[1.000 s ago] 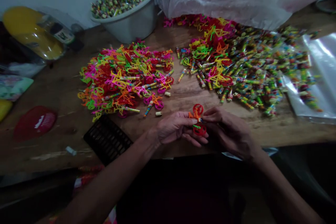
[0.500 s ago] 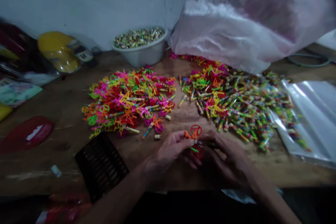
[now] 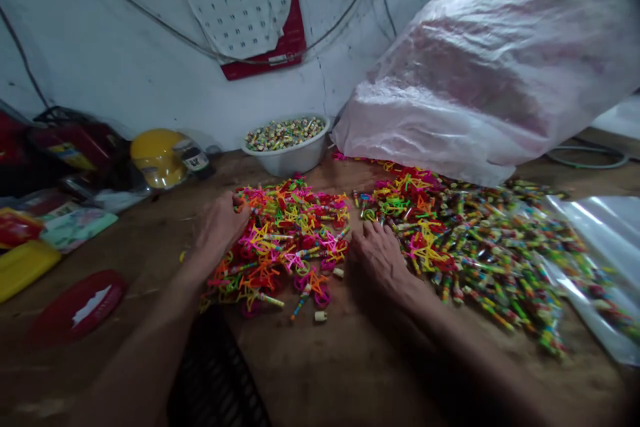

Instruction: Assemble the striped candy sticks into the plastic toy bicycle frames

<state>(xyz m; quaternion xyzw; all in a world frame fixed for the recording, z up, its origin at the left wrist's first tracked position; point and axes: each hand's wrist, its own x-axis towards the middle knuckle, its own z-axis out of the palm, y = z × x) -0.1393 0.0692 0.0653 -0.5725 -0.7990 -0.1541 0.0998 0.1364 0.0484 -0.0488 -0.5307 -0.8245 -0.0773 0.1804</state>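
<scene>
My left hand [image 3: 221, 228] is at the left edge of a heap of bright plastic toys [image 3: 280, 240]. Its fingers curl inward, with a bit of orange at the tips; what they grip is not clear. The toys have coloured wheels and frames on thin, bead-patterned tubes. My right hand [image 3: 381, 255] lies palm down between the two heaps, fingers apart, by the left edge of the second heap. Bright plastic pieces [image 3: 417, 203] make up that side of it, and patterned candy-like tubes [image 3: 500, 253] lie to their right. A small cream-coloured piece [image 3: 321, 316] rests in front.
A grey basin [image 3: 290, 161] full of small pieces stands by the wall. A large translucent bag [image 3: 450, 107] bulges over the back right. Clear plastic sheeting [image 3: 610, 233] lies at the right. Near my left forearm are a black slatted basket [image 3: 220, 373] and a red oval item [image 3: 75, 310].
My hands have come apart from around a small wheeled toy. The left has gone to the left heap, the right forward to the gap between heaps. The view has tilted up.
</scene>
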